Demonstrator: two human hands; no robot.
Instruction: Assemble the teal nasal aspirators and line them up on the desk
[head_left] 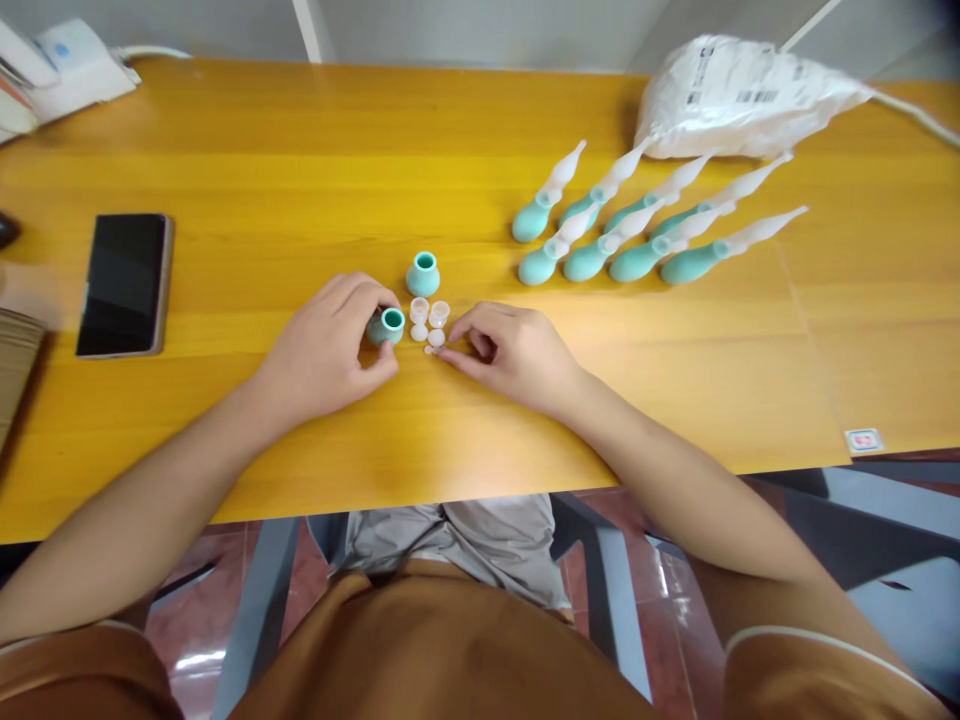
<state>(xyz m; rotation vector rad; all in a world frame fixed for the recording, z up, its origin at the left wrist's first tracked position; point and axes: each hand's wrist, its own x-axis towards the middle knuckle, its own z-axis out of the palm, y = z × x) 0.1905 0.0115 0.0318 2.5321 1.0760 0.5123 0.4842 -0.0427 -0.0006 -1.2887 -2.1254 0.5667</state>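
Observation:
My left hand [330,345] is curled round a teal rubber bulb [386,327] with its round mouth facing up. A second teal bulb [424,275] stands just behind it, also mouth up. Between my hands are two small clear plastic cups [439,314] with round white pieces [436,338] in front of them. My right hand [517,350] rests on the table beside these, thumb and forefinger close together by a tiny white disc [429,350]. Whatever is between those fingertips is too small to make out.
Several teal bulbs with white pointed nozzles [634,255] lie in two rows at the right. Behind them is a white plastic bag [750,100]. A phone [124,285] lies at the left, a cardboard piece [16,365] at the left edge, and a small sticker [864,441] near the front right edge.

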